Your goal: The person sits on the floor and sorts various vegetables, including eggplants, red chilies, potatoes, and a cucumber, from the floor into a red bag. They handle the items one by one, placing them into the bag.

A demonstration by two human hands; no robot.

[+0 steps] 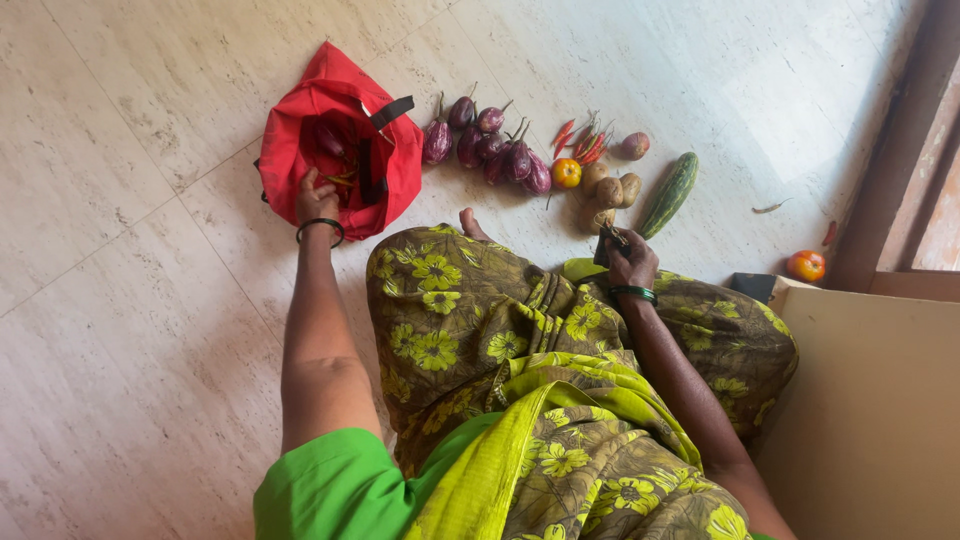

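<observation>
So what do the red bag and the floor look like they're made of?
The red bag looks like thin matte cloth, going by its soft, crumpled folds. The floor appears to be polished stone or ceramic tile: pale veining, joint lines and a soft sheen.

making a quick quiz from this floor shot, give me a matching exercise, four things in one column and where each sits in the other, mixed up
Things:
1. left hand
2. right hand
3. cucumber
4. lone tomato

Places:
A. far right, near the wooden frame
B. inside the red bag
C. right of the potatoes
D. on the knee, by the potatoes

Pairs: 1-B, 2-D, 3-C, 4-A
</observation>
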